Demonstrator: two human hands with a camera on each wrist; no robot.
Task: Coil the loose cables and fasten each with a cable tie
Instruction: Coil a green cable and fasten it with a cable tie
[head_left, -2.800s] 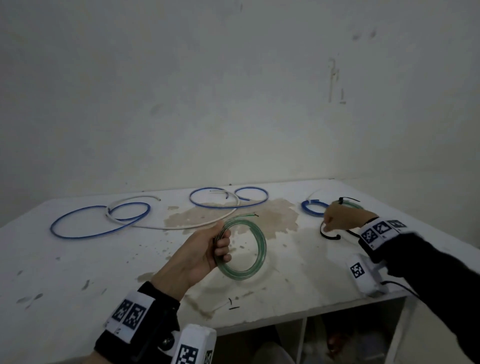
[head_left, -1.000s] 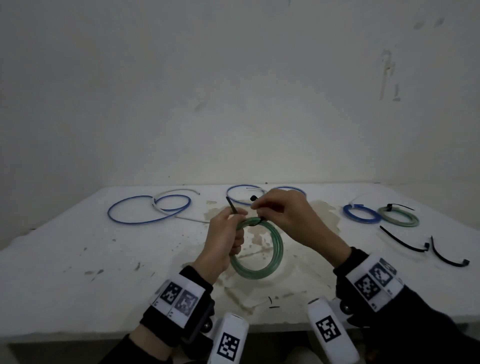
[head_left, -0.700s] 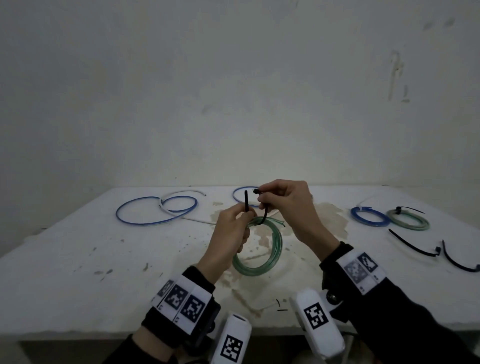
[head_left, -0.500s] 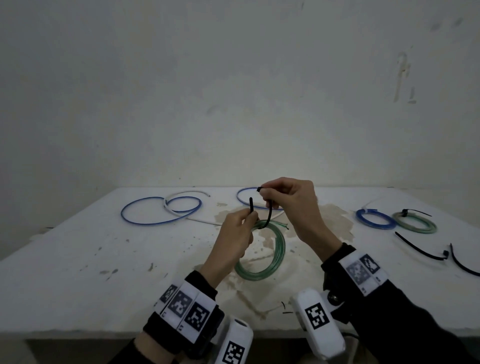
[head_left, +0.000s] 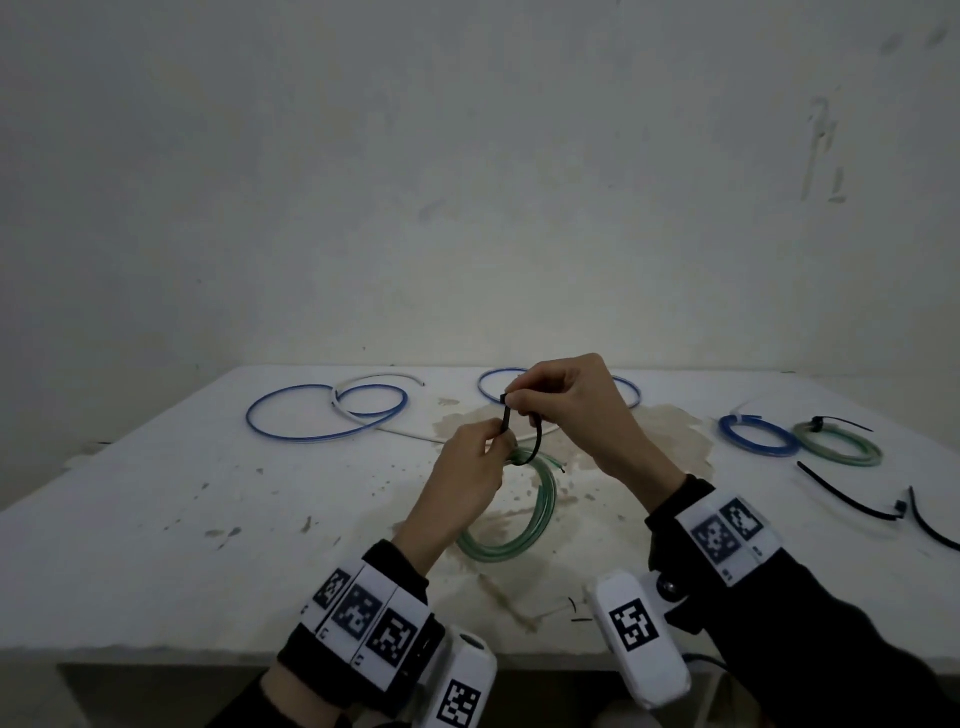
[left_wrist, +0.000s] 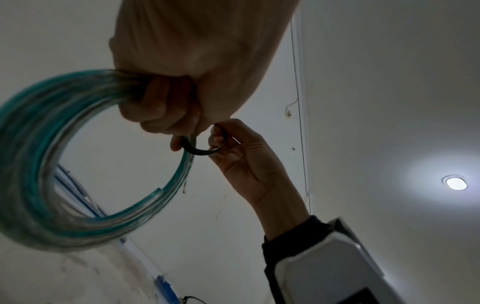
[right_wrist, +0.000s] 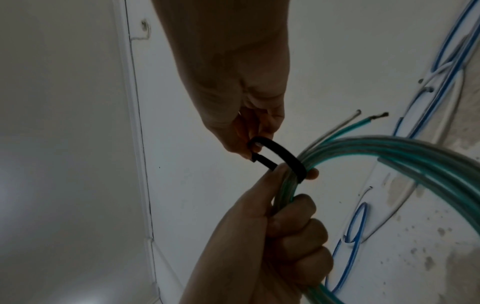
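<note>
My left hand (head_left: 496, 444) grips a green cable coil (head_left: 524, 525) at its top; the coil hangs tilted just above the white table (head_left: 156, 545). A black cable tie (head_left: 537, 441) loops under the bundle. One end of the tie stands up from my left thumb and forefinger. My right hand (head_left: 514, 400) pinches the other end and holds it against the upright end. In the right wrist view the cable tie (right_wrist: 283, 154) arches from the right hand (right_wrist: 249, 144) round the green cable coil (right_wrist: 389, 148) beside the left hand (right_wrist: 298, 174). The left wrist view shows the cable tie (left_wrist: 200, 151) too.
Loose blue cables (head_left: 322, 415) and a white cable (head_left: 374, 379) lie at the back left, and another blue loop (head_left: 493, 384) lies behind my hands. At the right lie a tied blue coil (head_left: 756, 434), a tied green coil (head_left: 839, 449) and two spare black ties (head_left: 847, 499).
My right hand came over from the ties at the right, passed a black tie round the green coil and lifted its end up to meet the other end. My left hand kept hold of the coil.
</note>
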